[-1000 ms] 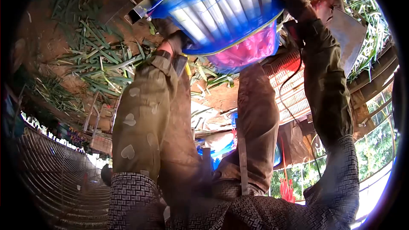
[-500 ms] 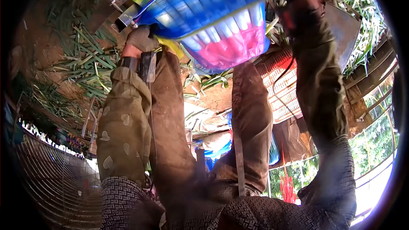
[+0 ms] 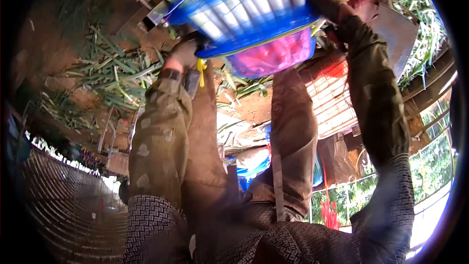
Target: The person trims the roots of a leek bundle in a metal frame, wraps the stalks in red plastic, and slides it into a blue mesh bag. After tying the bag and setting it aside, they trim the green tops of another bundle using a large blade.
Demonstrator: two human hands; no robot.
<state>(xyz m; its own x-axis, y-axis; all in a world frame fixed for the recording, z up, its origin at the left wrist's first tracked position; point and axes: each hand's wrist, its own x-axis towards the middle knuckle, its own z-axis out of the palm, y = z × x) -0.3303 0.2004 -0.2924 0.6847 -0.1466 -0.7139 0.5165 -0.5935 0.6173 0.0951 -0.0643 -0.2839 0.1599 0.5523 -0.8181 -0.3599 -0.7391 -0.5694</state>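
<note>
A bundle of long white stalks (image 3: pixel 229 12) lies in blue plastic wrap (image 3: pixel 259 34) at the top centre, with pink plastic (image 3: pixel 278 54) showing at its near end. My left hand (image 3: pixel 184 53) is closed at the bundle's lower left edge, beside a hanging yellow strip (image 3: pixel 201 71). At the bundle's right end, my right hand (image 3: pixel 325 6) grips the blue plastic; its fingertips are partly hidden. Both hands look dark and brownish, possibly gloved.
Green leaves (image 3: pixel 115 76) litter the brown soil at left, with more leaves (image 3: pixel 425 24) at far right. A grey metal plate (image 3: pixel 398 34) stands right of my right hand. A red crate (image 3: pixel 330 100) is beyond my legs. Metal brackets (image 3: pixel 154 17) are at upper left.
The bundle has tilted, and more white stalks show. My left hand has moved right and slightly down; my right hand has come lower into clearer view.
</note>
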